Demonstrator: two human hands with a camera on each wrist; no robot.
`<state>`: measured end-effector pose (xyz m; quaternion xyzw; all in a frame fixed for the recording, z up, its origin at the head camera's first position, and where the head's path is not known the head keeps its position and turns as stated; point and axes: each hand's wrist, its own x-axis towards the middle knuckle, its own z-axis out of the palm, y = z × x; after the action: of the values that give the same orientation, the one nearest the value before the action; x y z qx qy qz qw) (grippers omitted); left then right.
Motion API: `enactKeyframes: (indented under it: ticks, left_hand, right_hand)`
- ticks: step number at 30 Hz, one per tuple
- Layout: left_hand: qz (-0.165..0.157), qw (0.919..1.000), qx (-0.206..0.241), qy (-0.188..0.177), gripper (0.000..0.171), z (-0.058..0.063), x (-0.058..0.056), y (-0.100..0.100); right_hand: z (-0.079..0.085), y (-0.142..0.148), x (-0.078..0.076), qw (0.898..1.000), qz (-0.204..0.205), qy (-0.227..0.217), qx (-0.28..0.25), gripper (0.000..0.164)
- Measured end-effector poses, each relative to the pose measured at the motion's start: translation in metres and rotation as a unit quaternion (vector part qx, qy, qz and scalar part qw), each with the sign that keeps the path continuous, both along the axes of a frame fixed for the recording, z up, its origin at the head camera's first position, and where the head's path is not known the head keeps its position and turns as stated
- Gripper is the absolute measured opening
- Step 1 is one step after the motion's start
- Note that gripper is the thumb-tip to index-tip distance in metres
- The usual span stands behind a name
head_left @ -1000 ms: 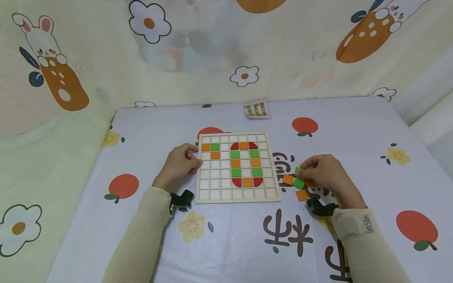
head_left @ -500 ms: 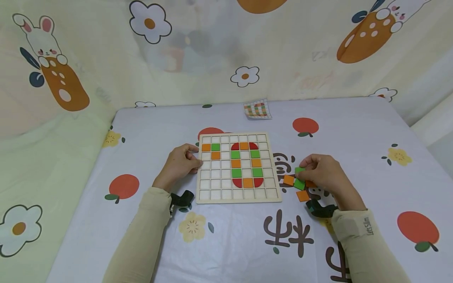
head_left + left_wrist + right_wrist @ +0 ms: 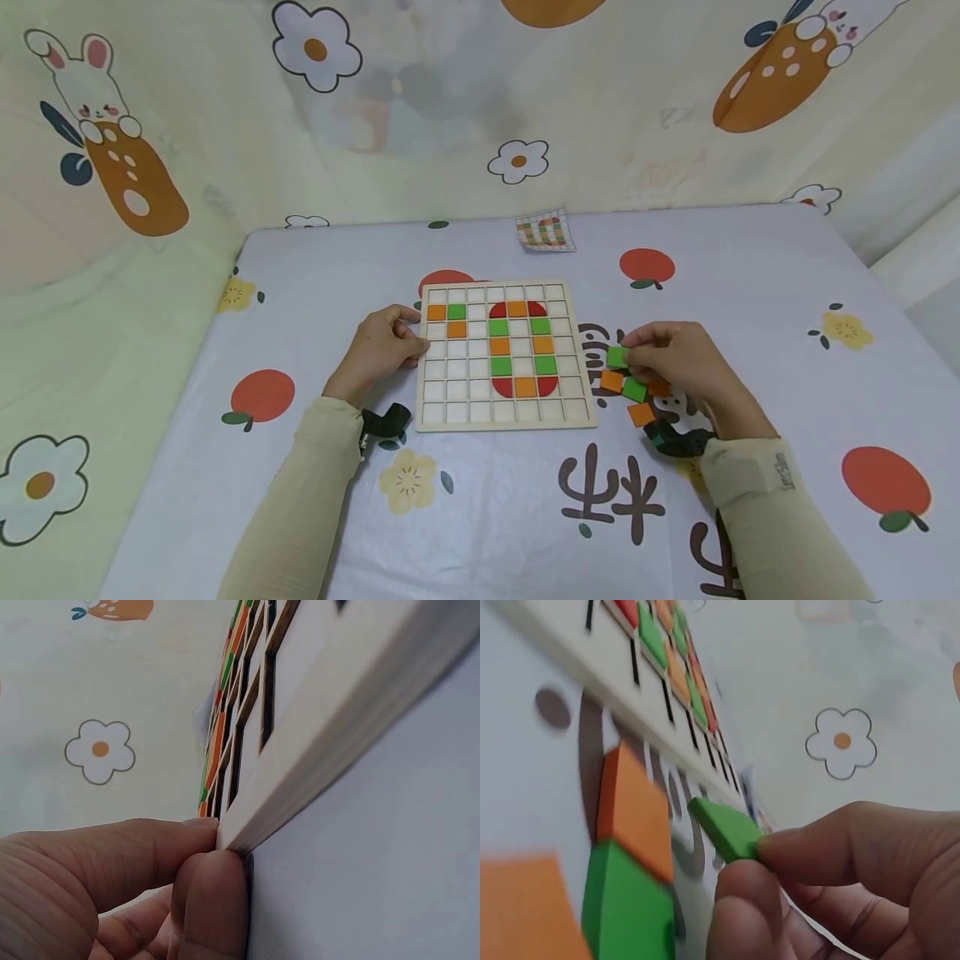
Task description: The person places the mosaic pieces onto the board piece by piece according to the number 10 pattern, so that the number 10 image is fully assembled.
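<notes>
A square wooden grid board (image 3: 480,414) lies on the cloth with orange, green and red tiles in some of its cells. My left hand (image 3: 382,340) is at its left side; in the left wrist view, thumb and fingers pinch the board's pale edge (image 3: 315,761). To the right of the board, my right hand (image 3: 678,362) pinches a green square tile (image 3: 726,829) by one edge, and the tile is tilted in the right wrist view. Just below that hand lie another green tile (image 3: 634,389) and orange tiles (image 3: 611,381), one of them partly hidden by the fingers.
A small card (image 3: 546,232) printed with a coloured grid pattern lies behind the board. Another orange tile (image 3: 641,414) is near the right wrist camera (image 3: 678,440). A patterned curtain (image 3: 420,108) stands along the table's far edge.
My right hand has moved slightly up and left, bringing the green tile out from beside the loose ones. The left hand and the board stay where they were.
</notes>
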<state>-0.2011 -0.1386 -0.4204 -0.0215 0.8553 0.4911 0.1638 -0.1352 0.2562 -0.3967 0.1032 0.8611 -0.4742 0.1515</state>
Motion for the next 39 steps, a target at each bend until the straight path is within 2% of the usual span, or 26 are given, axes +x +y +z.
enactKeyframes:
  ticks: [5, 18, 25, 29, 39]
  left_hand:
    - [0.002, 1.0, 0.001, -0.001, 0.044, 0.001, 0.0, 0.0]
    - [-0.002, 1.0, 0.003, 0.0, 0.043, 0.002, 0.0, 0.001]
    - [-0.003, 1.0, 0.005, -0.003, 0.043, 0.003, 0.001, 0.0]
    - [-0.002, 1.0, 0.0, -0.002, 0.043, 0.003, 0.001, -0.001]
    - [-0.002, 0.9999, 0.009, -0.004, 0.043, 0.002, 0.0, -0.001]
  right_hand:
    - [-0.002, -0.01, -0.009, 0.998, -0.002, -0.011, -0.065, 0.034]
    - [-0.004, -0.049, -0.026, 0.989, 0.022, -0.03, -0.145, 0.029]
    - [-0.004, -0.068, -0.035, 0.986, 0.033, -0.047, -0.154, 0.029]
    - [-0.004, -0.079, -0.04, 0.987, 0.046, -0.041, -0.151, 0.028]
    - [-0.001, -0.106, -0.051, 0.978, 0.059, -0.053, -0.191, 0.024]
